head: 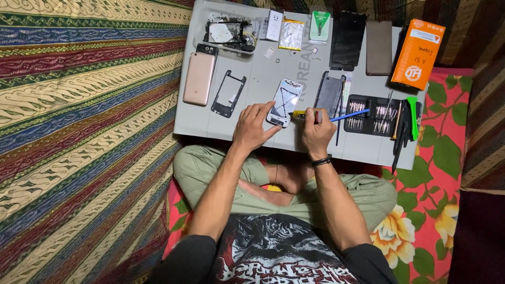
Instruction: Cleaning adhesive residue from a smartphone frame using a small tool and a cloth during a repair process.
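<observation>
Fingers (261,113) of the left hand (251,128) press flat on the grey counter (263,79), steadying the opened white phone (284,102). At three o'clock, right hand (315,131) fingers close around a yellow-handled screwdriver (307,115). Already stripped parts lie around: rose-gold back cover (199,78) at nine o'clock, black frame (228,93), battery (291,34) at twelve. Disassembly looks well advanced, unfinished.

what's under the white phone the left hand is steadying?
The white phone lies flat on the grey work mat, left hand on its lower edge. Only mat shows around it; whatever is directly beneath is covered.
</observation>
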